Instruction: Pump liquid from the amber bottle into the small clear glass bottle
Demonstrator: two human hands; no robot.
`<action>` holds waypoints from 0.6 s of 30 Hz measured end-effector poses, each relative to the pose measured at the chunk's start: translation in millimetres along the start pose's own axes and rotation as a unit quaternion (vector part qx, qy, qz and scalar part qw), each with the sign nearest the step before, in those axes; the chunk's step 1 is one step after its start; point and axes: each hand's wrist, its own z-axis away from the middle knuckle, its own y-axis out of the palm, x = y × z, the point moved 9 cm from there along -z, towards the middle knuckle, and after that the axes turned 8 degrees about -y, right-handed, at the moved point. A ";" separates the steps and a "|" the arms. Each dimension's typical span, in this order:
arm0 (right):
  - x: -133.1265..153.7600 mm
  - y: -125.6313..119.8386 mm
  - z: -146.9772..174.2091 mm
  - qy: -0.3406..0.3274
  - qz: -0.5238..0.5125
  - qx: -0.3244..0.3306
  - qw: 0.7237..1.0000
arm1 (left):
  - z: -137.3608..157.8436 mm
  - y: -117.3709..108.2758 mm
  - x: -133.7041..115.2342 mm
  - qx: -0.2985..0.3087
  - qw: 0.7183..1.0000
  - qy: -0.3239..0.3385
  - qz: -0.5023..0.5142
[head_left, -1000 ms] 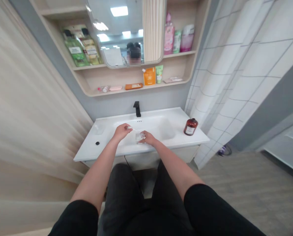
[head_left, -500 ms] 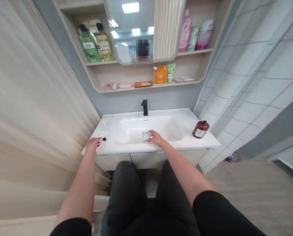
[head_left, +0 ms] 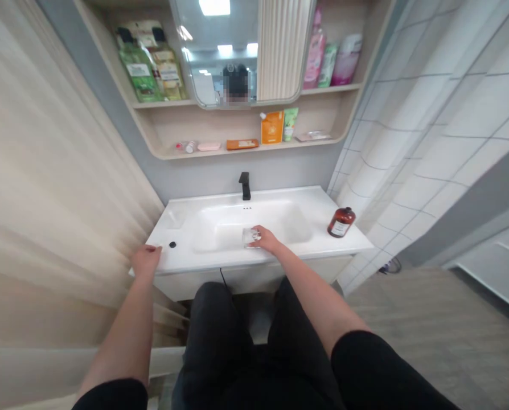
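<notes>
Over the front part of the white washbasin (head_left: 207,228), my right hand (head_left: 266,239) is closed around a small clear glass container (head_left: 249,237). Its exact kind is hard to make out. My left hand (head_left: 146,260) is at the left front edge of the counter, fingers drawn together. Whatever may be between them is too small or pale to name. Just right of these fingertips lies a small round black piece (head_left: 172,245), apart from the hand. Farther back on the counter's left side is a faint transparent object (head_left: 176,217).
A black faucet (head_left: 245,186) stands behind the basin. On the counter's right sits a brown bottle (head_left: 341,222) with a label. Above, a mirror cabinet (head_left: 154,149) holds several bottles, tubes and an orange pouch (head_left: 272,127). A beige curtain (head_left: 66,188) hangs at left.
My left hand has moved left, away from the black piece, and its fingers have come together. My right hand still holds the glass container over the basin. The view has shifted slightly.
</notes>
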 end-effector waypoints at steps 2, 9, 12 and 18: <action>1.6 -0.2 1.1 0.006 -0.002 0.003 1.000 | 7.2 -6.7 -1.8 -0.025 1.000 0.002 0.007; 7.8 -3.7 3.2 -0.013 -0.032 -0.008 0.999 | 91.1 -11.4 -95.2 -0.119 0.963 0.197 0.141; 6.0 -3.0 2.9 -0.011 -0.069 -0.020 0.997 | 141.5 62.4 -164.9 0.108 0.925 0.268 0.247; 8.2 -2.2 2.7 -0.010 -0.090 -0.036 0.995 | 211.6 196.8 -231.7 0.447 0.813 0.224 0.299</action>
